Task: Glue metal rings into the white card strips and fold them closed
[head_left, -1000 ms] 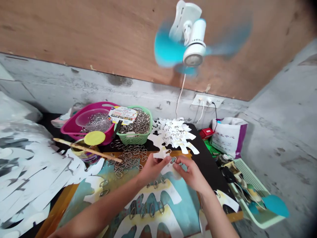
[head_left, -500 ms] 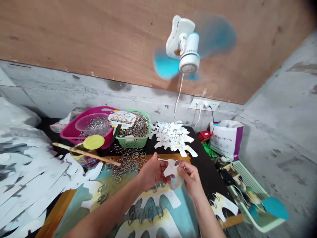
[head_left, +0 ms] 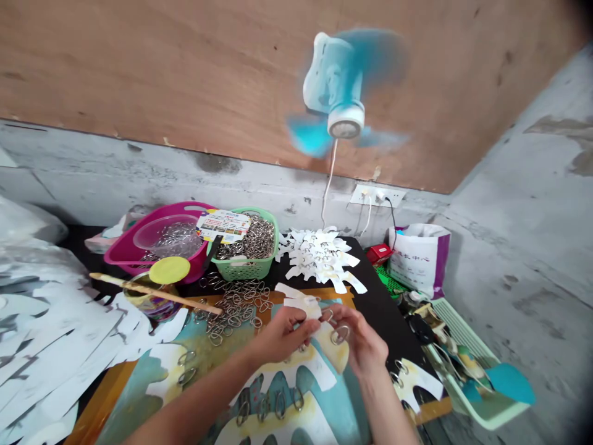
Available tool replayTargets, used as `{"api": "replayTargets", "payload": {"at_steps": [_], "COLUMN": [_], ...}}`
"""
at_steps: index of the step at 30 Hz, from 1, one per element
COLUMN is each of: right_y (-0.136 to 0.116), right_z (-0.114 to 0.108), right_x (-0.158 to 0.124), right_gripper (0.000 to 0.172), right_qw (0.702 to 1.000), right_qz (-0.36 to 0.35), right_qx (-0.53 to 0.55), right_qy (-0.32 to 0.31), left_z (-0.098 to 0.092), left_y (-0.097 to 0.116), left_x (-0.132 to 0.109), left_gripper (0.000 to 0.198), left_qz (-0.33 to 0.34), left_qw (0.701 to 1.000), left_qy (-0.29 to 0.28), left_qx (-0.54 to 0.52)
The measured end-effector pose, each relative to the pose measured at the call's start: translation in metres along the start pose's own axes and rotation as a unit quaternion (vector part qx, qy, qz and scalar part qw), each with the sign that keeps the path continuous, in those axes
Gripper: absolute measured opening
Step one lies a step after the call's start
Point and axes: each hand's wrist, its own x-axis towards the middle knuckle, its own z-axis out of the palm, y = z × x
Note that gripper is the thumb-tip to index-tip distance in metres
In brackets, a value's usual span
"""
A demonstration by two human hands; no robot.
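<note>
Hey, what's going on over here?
A person is holding a white paper cutout in both hands, pinching it with the left hand while the right hand grips it beside a metal ring on its lower part. A heap of loose oval metal rings lies just beyond the hands. Behind that stands a green basket full of rings, with a pile of white cutouts to its right.

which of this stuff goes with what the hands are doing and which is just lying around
In use: left hand, right hand, white cut-out, oval metal ring, loose rings, green basket of rings, stack of cut-outs.

Lying about: clip-on fan, carrier bag, wooden stick.
</note>
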Motion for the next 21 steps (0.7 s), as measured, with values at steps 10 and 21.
{"api": "replayTargets", "payload": {"at_steps": [10,21], "right_y": [-0.004,0.004], "right_z": [0.014,0.007], "right_x": [0.008,0.018], "right_gripper": [0.020,0.030], "right_qw": [0.985,0.995], "right_qz": [-0.006,0.078], "right_qx": [-0.168,0.034], "right_qy": [0.039,0.048], "left_z": [-0.006,-0.012], "left_y": [0.010,-0.013], "left_x": [0.000,0.007], "left_gripper": [0.048,0.054], "left_qz": [0.200,0.025], "left_qw": [0.948,0.999], "left_qy": [0.022,0.024], "left_qx": [0.246,0.014]}}
